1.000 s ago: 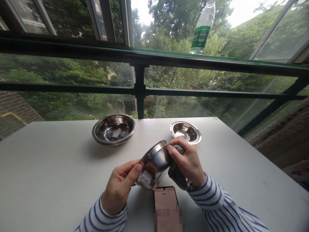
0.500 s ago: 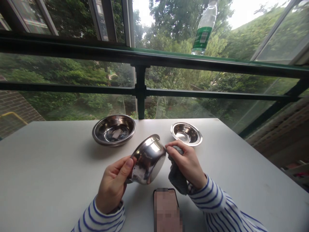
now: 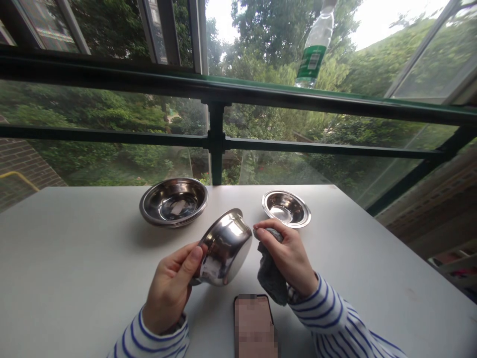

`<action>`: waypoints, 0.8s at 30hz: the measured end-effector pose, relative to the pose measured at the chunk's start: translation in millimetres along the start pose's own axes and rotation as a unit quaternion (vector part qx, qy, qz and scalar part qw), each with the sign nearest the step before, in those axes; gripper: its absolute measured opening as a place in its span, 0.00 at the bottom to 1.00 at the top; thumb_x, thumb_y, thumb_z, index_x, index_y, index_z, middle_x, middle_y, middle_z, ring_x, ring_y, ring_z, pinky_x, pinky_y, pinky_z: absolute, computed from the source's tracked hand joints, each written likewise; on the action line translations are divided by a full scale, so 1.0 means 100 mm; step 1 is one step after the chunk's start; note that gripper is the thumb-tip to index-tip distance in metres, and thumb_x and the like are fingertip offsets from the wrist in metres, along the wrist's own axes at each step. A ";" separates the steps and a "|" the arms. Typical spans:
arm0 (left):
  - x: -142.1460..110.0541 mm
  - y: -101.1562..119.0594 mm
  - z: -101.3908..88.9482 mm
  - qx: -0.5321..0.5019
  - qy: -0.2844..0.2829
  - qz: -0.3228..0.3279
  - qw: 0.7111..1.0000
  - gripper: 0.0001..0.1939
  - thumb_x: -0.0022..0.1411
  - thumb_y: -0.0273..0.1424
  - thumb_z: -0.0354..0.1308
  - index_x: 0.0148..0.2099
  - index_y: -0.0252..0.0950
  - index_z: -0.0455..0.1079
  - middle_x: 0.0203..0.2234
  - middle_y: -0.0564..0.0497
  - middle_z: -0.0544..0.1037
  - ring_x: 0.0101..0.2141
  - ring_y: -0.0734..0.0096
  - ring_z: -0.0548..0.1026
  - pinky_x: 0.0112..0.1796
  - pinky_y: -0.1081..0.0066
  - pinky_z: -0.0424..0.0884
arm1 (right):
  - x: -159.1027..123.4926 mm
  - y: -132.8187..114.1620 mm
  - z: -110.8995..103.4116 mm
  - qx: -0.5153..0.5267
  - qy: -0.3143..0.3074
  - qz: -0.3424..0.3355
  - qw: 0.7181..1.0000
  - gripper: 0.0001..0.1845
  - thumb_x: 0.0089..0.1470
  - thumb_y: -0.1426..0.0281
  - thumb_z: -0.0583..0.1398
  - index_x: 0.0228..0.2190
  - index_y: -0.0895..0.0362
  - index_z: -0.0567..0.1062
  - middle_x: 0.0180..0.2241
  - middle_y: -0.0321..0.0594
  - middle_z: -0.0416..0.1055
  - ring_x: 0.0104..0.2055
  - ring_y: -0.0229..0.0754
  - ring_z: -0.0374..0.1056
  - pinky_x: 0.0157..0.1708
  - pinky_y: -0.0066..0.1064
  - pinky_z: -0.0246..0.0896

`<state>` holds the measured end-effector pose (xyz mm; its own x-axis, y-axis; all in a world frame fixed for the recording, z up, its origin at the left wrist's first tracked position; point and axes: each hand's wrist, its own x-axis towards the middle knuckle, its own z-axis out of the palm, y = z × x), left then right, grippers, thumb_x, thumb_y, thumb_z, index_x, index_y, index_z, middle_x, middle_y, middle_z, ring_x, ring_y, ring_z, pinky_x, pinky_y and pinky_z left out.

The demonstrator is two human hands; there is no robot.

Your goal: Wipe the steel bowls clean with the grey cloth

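My left hand (image 3: pixel 171 288) grips a shiny metal bowl (image 3: pixel 225 248) by its lower left rim, thumb on the outside. The bowl is held tilted above the table, its outer side and base turned to the right. To the right of it, my right hand (image 3: pixel 288 253) is closed around a dark grey cloth (image 3: pixel 271 273) that hangs down from the fist. A small gap separates the right fingertips from the bowl. The inside of the bowl is hidden.
On the white table (image 3: pixel 93 258), larger metal bowls (image 3: pixel 149 219), seemingly stacked, stand at the back left. A smaller metal bowl (image 3: pixel 304 219) is at the back right. A phone (image 3: pixel 255 323) lies in front. Beyond, a plastic bottle (image 3: pixel 312 59) stands on the green railing (image 3: pixel 261 92).
The bowl in my left hand has moved left and turned, showing more of its base. My right hand with the cloth has come apart from the bowl.
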<state>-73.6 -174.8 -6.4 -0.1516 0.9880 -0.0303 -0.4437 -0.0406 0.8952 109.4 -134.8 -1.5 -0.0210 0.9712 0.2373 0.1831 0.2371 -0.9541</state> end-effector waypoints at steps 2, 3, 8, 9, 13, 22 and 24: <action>0.00 0.00 0.00 -0.009 -0.009 -0.001 1.000 0.10 0.42 0.35 0.67 0.26 0.34 0.76 0.15 0.53 0.75 0.17 0.77 0.68 0.20 0.78 0.66 | -0.01 0.00 0.00 0.008 -0.003 0.007 1.000 0.11 0.49 0.63 0.59 0.28 0.59 0.73 0.26 0.36 0.67 0.23 0.33 0.63 0.23 0.24 0.60; 0.00 0.00 -0.01 -0.011 -0.011 -0.001 1.000 0.09 0.42 0.35 0.67 0.26 0.35 0.77 0.15 0.54 0.75 0.17 0.78 0.68 0.20 0.78 0.66 | -0.01 0.00 0.00 0.010 -0.005 0.009 1.000 0.11 0.49 0.63 0.59 0.28 0.59 0.73 0.25 0.35 0.67 0.23 0.33 0.63 0.22 0.24 0.60; 0.01 -0.02 -0.05 0.006 -0.021 -0.001 1.000 0.09 0.43 0.36 0.66 0.26 0.35 0.77 0.15 0.54 0.74 0.17 0.76 0.69 0.20 0.78 0.67 | -0.03 0.03 0.01 0.013 -0.010 0.001 1.000 0.12 0.49 0.61 0.59 0.32 0.58 0.73 0.26 0.35 0.67 0.23 0.33 0.63 0.23 0.25 0.61; 0.01 -0.02 -0.05 0.005 -0.017 0.000 1.000 0.09 0.43 0.36 0.66 0.27 0.35 0.76 0.16 0.53 0.75 0.18 0.75 0.69 0.20 0.78 0.68 | -0.03 0.03 0.01 0.015 -0.011 -0.001 1.000 0.13 0.49 0.62 0.59 0.34 0.58 0.73 0.27 0.35 0.67 0.23 0.33 0.63 0.23 0.25 0.61; 0.00 -0.02 -0.03 -0.017 0.004 -0.003 1.000 0.09 0.42 0.35 0.67 0.26 0.35 0.76 0.17 0.53 0.76 0.18 0.76 0.69 0.21 0.77 0.68 | -0.02 0.03 -0.01 -0.006 -0.010 -0.012 1.000 0.13 0.50 0.61 0.57 0.30 0.58 0.75 0.27 0.38 0.68 0.26 0.37 0.64 0.25 0.27 0.62; -0.02 -0.02 0.01 -0.057 0.012 -0.033 0.998 0.10 0.42 0.35 0.67 0.26 0.33 0.75 0.15 0.55 0.73 0.17 0.79 0.68 0.20 0.78 0.66 | -0.07 0.11 -0.03 -0.059 0.069 -0.065 0.994 0.13 0.52 0.70 0.53 0.42 0.54 0.65 0.37 0.40 0.67 0.36 0.40 0.65 0.36 0.34 0.64; -0.04 -0.03 0.03 -0.071 0.006 -0.045 0.996 0.09 0.44 0.34 0.66 0.28 0.34 0.76 0.17 0.54 0.75 0.19 0.77 0.69 0.21 0.77 0.67 | -0.10 0.09 0.03 -0.100 0.102 -0.161 0.976 0.10 0.53 0.71 0.55 0.40 0.53 0.65 0.39 0.41 0.66 0.41 0.42 0.65 0.41 0.36 0.62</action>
<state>-68.7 -177.8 -7.3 -0.1155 0.9868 -0.1134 -0.5765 0.0263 0.8167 108.7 -142.8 -13.1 0.0829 0.8169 0.5708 0.3879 0.5011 -0.7736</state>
